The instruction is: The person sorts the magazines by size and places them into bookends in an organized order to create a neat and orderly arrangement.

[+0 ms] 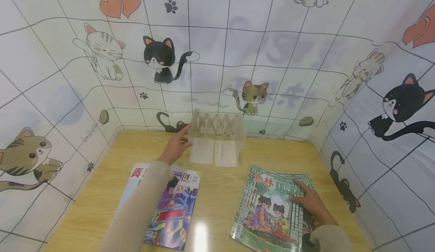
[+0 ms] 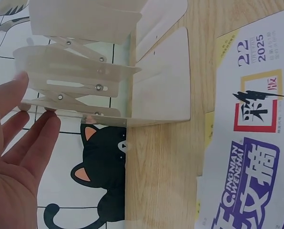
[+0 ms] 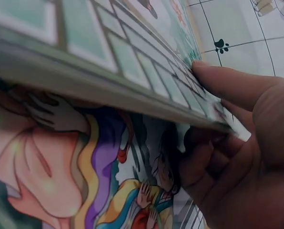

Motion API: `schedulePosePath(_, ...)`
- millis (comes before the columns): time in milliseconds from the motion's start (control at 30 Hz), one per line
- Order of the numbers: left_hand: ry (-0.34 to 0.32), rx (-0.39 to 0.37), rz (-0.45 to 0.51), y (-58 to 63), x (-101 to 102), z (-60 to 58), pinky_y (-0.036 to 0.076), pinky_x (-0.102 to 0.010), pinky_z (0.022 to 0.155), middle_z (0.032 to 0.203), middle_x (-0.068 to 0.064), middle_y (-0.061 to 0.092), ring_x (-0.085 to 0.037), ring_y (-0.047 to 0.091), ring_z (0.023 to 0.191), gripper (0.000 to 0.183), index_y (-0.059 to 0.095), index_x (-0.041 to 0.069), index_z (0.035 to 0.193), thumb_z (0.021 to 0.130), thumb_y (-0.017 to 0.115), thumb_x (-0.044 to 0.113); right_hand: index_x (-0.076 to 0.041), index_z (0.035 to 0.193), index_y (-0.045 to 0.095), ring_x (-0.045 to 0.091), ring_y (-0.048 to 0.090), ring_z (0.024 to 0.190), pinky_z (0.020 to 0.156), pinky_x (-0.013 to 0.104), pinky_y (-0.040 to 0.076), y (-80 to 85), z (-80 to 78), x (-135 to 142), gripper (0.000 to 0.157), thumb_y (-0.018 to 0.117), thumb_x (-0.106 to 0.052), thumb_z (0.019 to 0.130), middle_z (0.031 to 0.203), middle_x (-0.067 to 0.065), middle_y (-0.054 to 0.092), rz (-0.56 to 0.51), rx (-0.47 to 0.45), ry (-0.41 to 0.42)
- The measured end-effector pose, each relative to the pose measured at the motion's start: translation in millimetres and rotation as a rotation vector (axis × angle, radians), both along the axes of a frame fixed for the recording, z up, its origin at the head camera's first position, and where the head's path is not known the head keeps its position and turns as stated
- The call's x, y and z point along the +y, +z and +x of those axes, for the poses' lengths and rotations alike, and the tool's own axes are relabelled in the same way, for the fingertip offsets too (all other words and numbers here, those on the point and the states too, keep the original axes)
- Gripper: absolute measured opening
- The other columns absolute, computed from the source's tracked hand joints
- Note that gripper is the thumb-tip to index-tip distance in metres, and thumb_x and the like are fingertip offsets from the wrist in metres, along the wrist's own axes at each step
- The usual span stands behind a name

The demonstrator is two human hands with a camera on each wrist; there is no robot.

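Observation:
A white expandable book rack (image 1: pixel 225 153) with a folding lattice stands at the back of the table. My left hand (image 1: pixel 175 146) is at its left end. In the left wrist view, the thumb and fingers (image 2: pixel 42 148) lie on either side of the rack's end panel (image 2: pixel 156 112), pinching its edge. My right hand (image 1: pixel 310 201) grips the right edge of the upper green magazine (image 1: pixel 268 206). In the right wrist view its thumb (image 3: pixel 232 83) lies on the cover and the other fingers curl underneath. That edge is raised above a second illustrated magazine (image 3: pixel 61 167).
Under my left forearm lie overlapping magazines, a purple one (image 1: pixel 175 210) and a pale blue one (image 1: pixel 130 187). The wooden table (image 1: pixel 214 195) meets a cat-print, grid-lined cloth wall (image 1: pixel 210 74) at the back and sides.

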State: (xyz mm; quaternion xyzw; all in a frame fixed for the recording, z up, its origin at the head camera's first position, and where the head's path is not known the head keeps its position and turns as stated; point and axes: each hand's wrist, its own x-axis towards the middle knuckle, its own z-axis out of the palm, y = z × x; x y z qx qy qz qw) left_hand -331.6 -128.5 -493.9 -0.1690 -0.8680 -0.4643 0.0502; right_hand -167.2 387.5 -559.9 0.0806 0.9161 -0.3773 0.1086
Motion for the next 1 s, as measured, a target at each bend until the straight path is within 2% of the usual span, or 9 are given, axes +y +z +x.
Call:
schedulePosePath(100, -0.001, 0.010, -0.006, 1.1, 0, -1.5, 0.051, -0.044, 0.088, 0.139, -0.014, 0.051, -0.030, 0.062, 0.102, 0.076, 0.033, 0.029, 0.153, 0.090, 0.069, 0.006, -0.009, 0.154, 0.026, 0.055, 0.015, 0.137, 0.105, 0.068, 0.016, -1.0, 1.0, 1, 0.090, 0.075, -0.038, 0.084, 0.156, 0.029, 0.012, -0.047, -0.007, -0.014)
schedulePosePath(167, -0.002, 0.021, -0.010, 1.7, 0, -2.5, 0.052, -0.044, 0.087, 0.139, -0.013, 0.051, -0.029, 0.062, 0.101, 0.076, 0.033, 0.029, 0.153, 0.090, 0.069, 0.006, -0.011, 0.154, 0.025, 0.052, 0.026, 0.133, 0.104, 0.066, 0.022, -1.1, 2.0, 1, 0.088, 0.074, -0.035, 0.085, 0.156, 0.028, 0.011, -0.078, -0.012, -0.033)
schedulePosePath(267, -0.008, 0.026, 0.001, 2.4, 0, -3.8, 0.052, -0.044, 0.086, 0.142, -0.011, 0.050, -0.029, 0.062, 0.102, 0.074, 0.035, 0.029, 0.152, 0.091, 0.068, 0.007, -0.014, 0.155, 0.025, 0.043, 0.051, 0.113, 0.095, 0.055, 0.040, -1.6, 3.3, 0, 0.084, 0.072, -0.029, 0.087, 0.156, 0.027, 0.017, -0.129, -0.004, -0.058)
schedulePosePath(367, -0.016, 0.017, 0.010, 3.0, -1, -4.5, 0.052, -0.044, 0.085, 0.146, -0.010, 0.046, -0.029, 0.061, 0.106, 0.072, 0.035, 0.028, 0.152, 0.091, 0.068, 0.008, -0.016, 0.155, 0.025, 0.028, 0.060, 0.091, 0.078, 0.040, 0.048, -1.2, 4.8, -1, 0.083, 0.072, -0.026, 0.088, 0.152, 0.027, 0.024, -0.161, 0.011, -0.069)
schedulePosePath(433, -0.021, 0.010, 0.005, 3.3, -1, -4.4, 0.053, -0.044, 0.084, 0.148, -0.009, 0.044, -0.030, 0.060, 0.108, 0.072, 0.035, 0.028, 0.152, 0.091, 0.068, 0.010, -0.017, 0.156, 0.024, 0.023, 0.061, 0.084, 0.071, 0.035, 0.049, -0.3, 5.8, -1, 0.083, 0.072, -0.026, 0.087, 0.149, 0.027, 0.028, -0.168, 0.020, -0.074)
schedulePosePath(567, -0.011, 0.009, -0.007, 3.8, -1, -4.1, 0.054, -0.043, 0.077, 0.148, -0.007, 0.044, -0.029, 0.062, 0.106, 0.072, 0.036, 0.029, 0.152, 0.091, 0.069, 0.012, -0.020, 0.156, 0.025, 0.023, 0.062, 0.080, 0.069, 0.034, 0.050, 4.7, 6.7, -4, 0.083, 0.072, -0.027, 0.087, 0.141, 0.027, 0.038, -0.168, 0.058, -0.071)
schedulePosePath(700, -0.005, 0.019, -0.019, 3.5, -3, -4.1, 0.054, -0.041, 0.072, 0.148, -0.005, 0.045, -0.027, 0.063, 0.102, 0.072, 0.036, 0.035, 0.151, 0.091, 0.070, 0.013, -0.023, 0.156, 0.025, 0.023, 0.061, 0.082, 0.071, 0.034, 0.049, 12.6, 6.9, -9, 0.081, 0.071, -0.028, 0.089, 0.138, 0.027, 0.042, -0.167, 0.081, -0.070)
schedulePosePath(867, -0.026, 0.047, -0.036, 1.2, -5, -3.9, 0.054, -0.040, 0.073, 0.147, -0.010, 0.045, -0.026, 0.063, 0.101, 0.075, 0.033, 0.045, 0.149, 0.091, 0.069, 0.014, -0.025, 0.156, 0.025, 0.025, 0.057, 0.092, 0.076, 0.032, 0.044, 18.0, 7.3, -13, 0.079, 0.069, -0.029, 0.090, 0.142, 0.026, 0.038, -0.131, 0.068, -0.103)
schedulePosePath(1000, -0.035, 0.050, -0.018, 0.2, -5, -3.1, 0.055, -0.042, 0.073, 0.145, -0.013, 0.046, -0.027, 0.063, 0.100, 0.077, 0.033, 0.047, 0.148, 0.091, 0.070, 0.011, -0.027, 0.155, 0.027, 0.025, 0.059, 0.087, 0.072, 0.033, 0.046, 16.7, 7.9, -14, 0.078, 0.070, -0.028, 0.090, 0.137, 0.026, 0.043, -0.156, 0.071, -0.134)
